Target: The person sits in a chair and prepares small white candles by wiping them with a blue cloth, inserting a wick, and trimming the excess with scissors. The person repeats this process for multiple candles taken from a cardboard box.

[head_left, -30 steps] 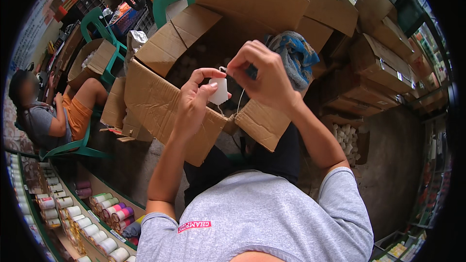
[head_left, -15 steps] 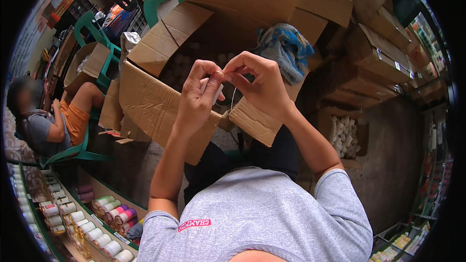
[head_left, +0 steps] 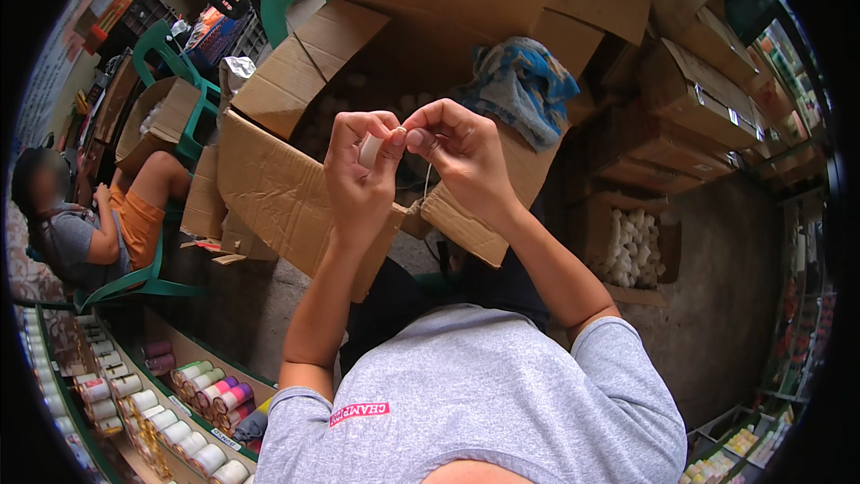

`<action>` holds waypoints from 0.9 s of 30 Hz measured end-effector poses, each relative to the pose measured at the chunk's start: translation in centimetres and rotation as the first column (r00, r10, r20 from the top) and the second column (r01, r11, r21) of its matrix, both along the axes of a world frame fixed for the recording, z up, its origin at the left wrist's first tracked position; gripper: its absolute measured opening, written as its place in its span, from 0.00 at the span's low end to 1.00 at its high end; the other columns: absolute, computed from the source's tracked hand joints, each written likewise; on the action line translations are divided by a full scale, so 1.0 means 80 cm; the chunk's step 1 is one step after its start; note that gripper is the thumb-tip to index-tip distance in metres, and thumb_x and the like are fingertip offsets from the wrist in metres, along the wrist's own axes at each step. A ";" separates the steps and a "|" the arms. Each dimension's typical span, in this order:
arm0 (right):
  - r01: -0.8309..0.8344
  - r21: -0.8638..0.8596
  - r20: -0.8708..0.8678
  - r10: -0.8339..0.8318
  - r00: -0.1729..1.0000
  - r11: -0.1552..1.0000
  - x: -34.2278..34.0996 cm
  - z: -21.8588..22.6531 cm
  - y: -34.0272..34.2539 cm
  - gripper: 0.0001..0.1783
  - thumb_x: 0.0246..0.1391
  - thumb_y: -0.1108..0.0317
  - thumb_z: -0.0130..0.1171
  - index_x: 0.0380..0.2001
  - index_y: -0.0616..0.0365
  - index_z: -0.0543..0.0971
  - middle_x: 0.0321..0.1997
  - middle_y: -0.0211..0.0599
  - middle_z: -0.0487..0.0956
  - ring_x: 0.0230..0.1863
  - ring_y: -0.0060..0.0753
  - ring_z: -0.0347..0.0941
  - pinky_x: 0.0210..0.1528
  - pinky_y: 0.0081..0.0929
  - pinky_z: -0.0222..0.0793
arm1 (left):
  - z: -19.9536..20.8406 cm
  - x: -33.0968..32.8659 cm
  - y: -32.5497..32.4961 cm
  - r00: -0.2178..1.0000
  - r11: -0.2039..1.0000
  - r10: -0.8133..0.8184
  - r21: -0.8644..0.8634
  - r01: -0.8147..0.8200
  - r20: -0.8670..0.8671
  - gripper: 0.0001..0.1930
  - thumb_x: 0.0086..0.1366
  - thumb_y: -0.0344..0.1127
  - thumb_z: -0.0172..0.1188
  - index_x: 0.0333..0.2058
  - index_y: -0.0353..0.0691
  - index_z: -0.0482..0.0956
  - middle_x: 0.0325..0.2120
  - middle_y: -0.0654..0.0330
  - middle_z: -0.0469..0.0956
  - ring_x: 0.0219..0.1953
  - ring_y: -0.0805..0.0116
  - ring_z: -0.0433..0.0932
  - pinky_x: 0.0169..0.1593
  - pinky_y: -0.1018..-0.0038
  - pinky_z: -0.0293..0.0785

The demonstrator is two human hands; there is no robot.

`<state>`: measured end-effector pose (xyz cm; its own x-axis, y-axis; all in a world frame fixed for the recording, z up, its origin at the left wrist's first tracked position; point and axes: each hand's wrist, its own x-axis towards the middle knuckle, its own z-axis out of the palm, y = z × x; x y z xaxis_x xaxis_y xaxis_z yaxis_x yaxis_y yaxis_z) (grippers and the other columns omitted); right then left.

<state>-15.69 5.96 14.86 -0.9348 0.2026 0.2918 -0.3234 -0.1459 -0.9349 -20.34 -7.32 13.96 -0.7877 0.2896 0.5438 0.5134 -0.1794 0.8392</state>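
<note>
Above a big open cardboard box, my two hands meet fingertip to fingertip. My left hand is closed around a small white cylindrical piece, which shows between its fingers. Thumb and index finger of my right hand pinch at the tip beside it; whatever lies between them is too small to make out. A thin white string hangs below the right fingers. Pale rounded pieces lie in the shadowed box. Over its right side drapes a blue and grey cloth.
A smaller carton of white pieces stands on the floor at right, below stacked cardboard boxes. At left a person sits on a green chair. Shelves with rows of coloured and white cylinders fill the lower left.
Both hands have shifted slightly, and the left has turned so the white piece now shows between its fingers. The right fingers have curled in closer, their tips still at the left hand's.
</note>
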 end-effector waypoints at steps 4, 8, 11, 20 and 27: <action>-0.006 -0.093 -0.002 0.005 1.000 0.996 -0.001 -0.003 -0.003 0.04 0.60 0.75 0.58 0.35 0.65 0.75 0.31 0.28 0.77 0.35 0.13 0.72 0.36 0.13 0.69 | 0.003 0.009 0.009 0.984 0.984 0.172 -0.037 -0.174 -0.047 0.06 0.63 0.28 0.63 0.35 0.38 0.75 0.33 0.60 0.78 0.36 0.74 0.76 0.40 0.78 0.74; -0.001 -0.090 -0.033 -0.002 0.999 0.996 -0.005 -0.008 -0.008 0.06 0.61 0.72 0.58 0.35 0.65 0.75 0.30 0.27 0.76 0.35 0.12 0.70 0.32 0.12 0.65 | 0.000 0.012 0.015 0.948 0.963 0.269 0.020 -0.269 -0.172 0.05 0.63 0.29 0.63 0.35 0.38 0.76 0.33 0.59 0.79 0.35 0.73 0.77 0.39 0.78 0.75; 0.016 -0.080 -0.040 -0.020 0.999 0.997 -0.005 -0.008 -0.010 0.06 0.61 0.72 0.58 0.35 0.65 0.75 0.30 0.26 0.75 0.34 0.11 0.69 0.31 0.12 0.63 | -0.005 0.007 0.017 0.909 0.951 0.303 0.025 -0.309 -0.288 0.05 0.64 0.30 0.63 0.35 0.38 0.75 0.32 0.58 0.79 0.34 0.70 0.78 0.38 0.76 0.75; 0.021 -0.017 -0.161 -0.023 0.987 1.000 -0.004 -0.003 -0.005 0.05 0.61 0.73 0.58 0.36 0.65 0.75 0.32 0.28 0.74 0.35 0.15 0.71 0.36 0.14 0.69 | -0.005 -0.006 0.018 0.879 0.932 0.312 -0.066 -0.357 -0.361 0.04 0.65 0.27 0.58 0.34 0.37 0.72 0.32 0.56 0.76 0.31 0.66 0.77 0.34 0.74 0.73; -0.006 0.031 -0.104 0.009 0.994 0.999 -0.003 -0.007 0.001 0.06 0.63 0.72 0.55 0.37 0.64 0.73 0.34 0.30 0.73 0.35 0.15 0.69 0.35 0.16 0.67 | 0.004 -0.005 0.015 0.924 0.982 0.172 -0.013 -0.188 -0.342 0.05 0.64 0.25 0.60 0.34 0.38 0.72 0.31 0.58 0.78 0.32 0.69 0.77 0.36 0.76 0.74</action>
